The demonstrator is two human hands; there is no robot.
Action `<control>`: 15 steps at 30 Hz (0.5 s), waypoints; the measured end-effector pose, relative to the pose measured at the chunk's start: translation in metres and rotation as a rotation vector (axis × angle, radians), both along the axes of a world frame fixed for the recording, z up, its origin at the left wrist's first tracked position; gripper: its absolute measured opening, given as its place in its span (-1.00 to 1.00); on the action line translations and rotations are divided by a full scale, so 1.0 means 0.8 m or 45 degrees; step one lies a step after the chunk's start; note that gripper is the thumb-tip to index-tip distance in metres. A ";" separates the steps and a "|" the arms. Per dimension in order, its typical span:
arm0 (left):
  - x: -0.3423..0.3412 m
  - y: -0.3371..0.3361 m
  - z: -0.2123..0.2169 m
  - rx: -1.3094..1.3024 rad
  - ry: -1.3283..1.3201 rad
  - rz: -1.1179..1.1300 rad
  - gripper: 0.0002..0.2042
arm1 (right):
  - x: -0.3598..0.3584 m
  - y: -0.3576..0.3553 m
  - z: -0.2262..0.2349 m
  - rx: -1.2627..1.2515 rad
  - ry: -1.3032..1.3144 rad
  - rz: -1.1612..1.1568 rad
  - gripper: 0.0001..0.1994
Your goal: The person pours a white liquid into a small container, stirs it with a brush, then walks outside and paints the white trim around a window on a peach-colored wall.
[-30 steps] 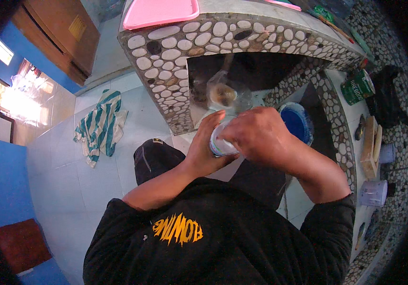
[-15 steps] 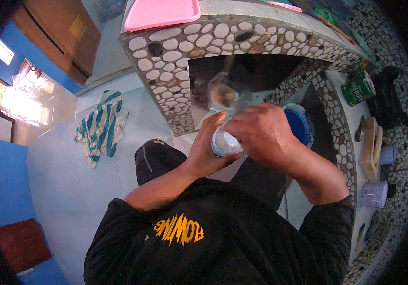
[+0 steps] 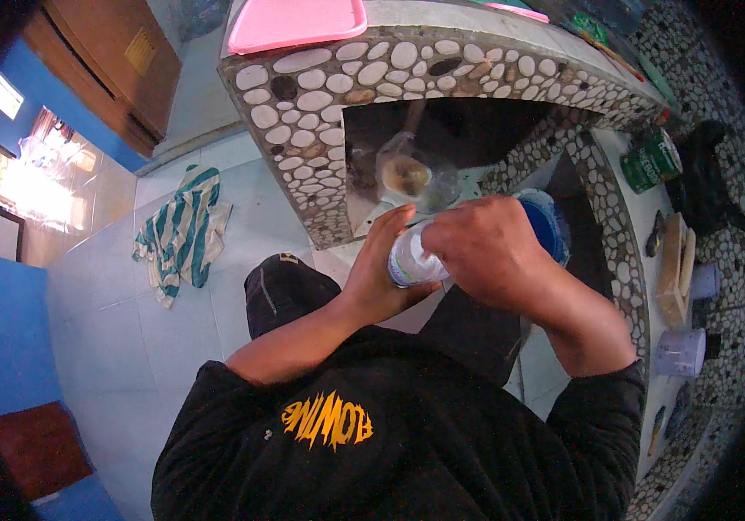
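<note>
My left hand (image 3: 372,276) is wrapped round the side of a whitish plastic cup (image 3: 407,260) with a printed band, held above my lap. Over the cup's mouth, my right hand (image 3: 487,247) is closed with its fingers pointing down at the rim. Whatever those fingers grip is hidden behind the knuckles. Just beyond the hands, a clear plastic bag or container (image 3: 407,176) with something brownish in it stands in the opening of the pebbled counter. A blue bucket (image 3: 546,227) with a whitish, smeared rim is partly covered by my right hand.
The pebble-faced counter (image 3: 307,130) rises ahead, bearing a pink tray (image 3: 298,26). A striped cloth (image 3: 183,233) lies on the tiled floor at left. On the right ledge stand a green can (image 3: 652,162), a wooden piece (image 3: 674,269) and a translucent cup (image 3: 681,353).
My right hand has shifted slightly lower and turned at the cup's mouth, baring more of the cup. The left hand keeps its hold, almost unmoved.
</note>
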State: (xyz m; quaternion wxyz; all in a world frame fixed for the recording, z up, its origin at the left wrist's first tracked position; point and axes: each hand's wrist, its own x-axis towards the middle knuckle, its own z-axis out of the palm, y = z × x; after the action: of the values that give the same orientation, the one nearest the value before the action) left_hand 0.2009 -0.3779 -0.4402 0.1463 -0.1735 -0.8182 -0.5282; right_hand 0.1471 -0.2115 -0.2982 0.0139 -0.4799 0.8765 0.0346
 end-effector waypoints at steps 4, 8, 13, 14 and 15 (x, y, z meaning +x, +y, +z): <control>0.001 0.000 0.001 0.011 0.016 -0.021 0.02 | 0.005 -0.004 -0.003 -0.136 -0.085 -0.013 -0.85; 0.005 0.000 0.002 -0.022 0.025 -0.005 0.03 | 0.007 -0.003 0.001 -0.126 -0.024 0.009 -0.86; 0.005 -0.001 -0.003 0.008 0.055 -0.028 0.04 | 0.011 -0.004 -0.001 -0.132 -0.142 -0.004 -0.87; 0.006 -0.002 -0.004 0.019 0.052 -0.030 0.04 | 0.012 -0.005 0.008 -0.019 -0.129 -0.016 -0.87; 0.007 -0.001 -0.004 0.003 0.047 -0.019 0.04 | 0.013 -0.005 0.012 0.095 -0.115 -0.029 -0.87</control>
State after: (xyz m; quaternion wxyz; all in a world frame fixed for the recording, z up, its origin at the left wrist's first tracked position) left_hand 0.2066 -0.3790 -0.4432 0.1576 -0.1891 -0.8133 -0.5271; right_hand 0.1575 -0.2157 -0.2883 0.0718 -0.4703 0.8784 0.0452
